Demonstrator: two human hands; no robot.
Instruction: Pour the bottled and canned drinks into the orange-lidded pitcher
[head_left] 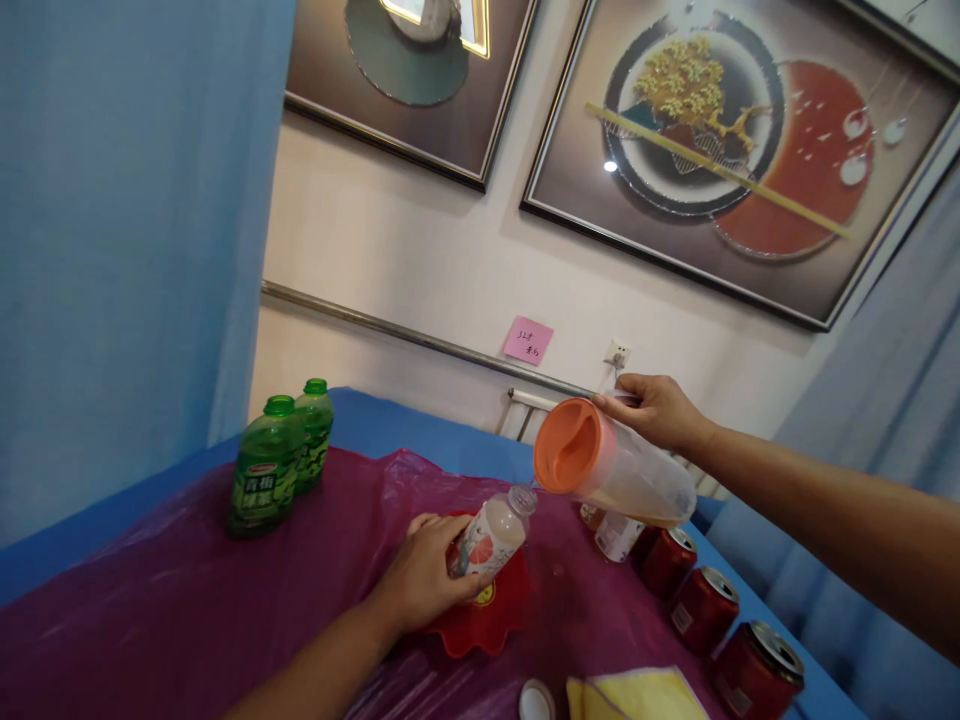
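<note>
On the part of the table [150,620] nearest to the person, I see a white cap [536,700] lying beside a folded yellow cloth [637,695]. Along the right edge stands a row of red cans [757,675], which have their tops upward. A purple plastic sheet [187,610] covers much of the blue surface.

A little further in is the left hand [427,580]. Its fingers are closed around a small labelled bottle [491,540], which is leaning to the right, above a red dish [480,635] with a wavy rim. I cannot tell whether the bottle touches this dish.

The right hand [652,410] is closed at the handle side of a clear pitcher [645,480]; the grip itself is partly hidden. The pitcher is tipped nearly on its side, its orange lid [570,445] just beside the bottle's mouth, and some liquid lies along its lower wall. Behind it, a white-labelled container [616,537] is partly covered.

Two green bottles [262,470] stand near the far left corner of the table. Beyond the far edge, a metal rail [420,340] crosses the wall, under two framed pictures [697,130].
</note>
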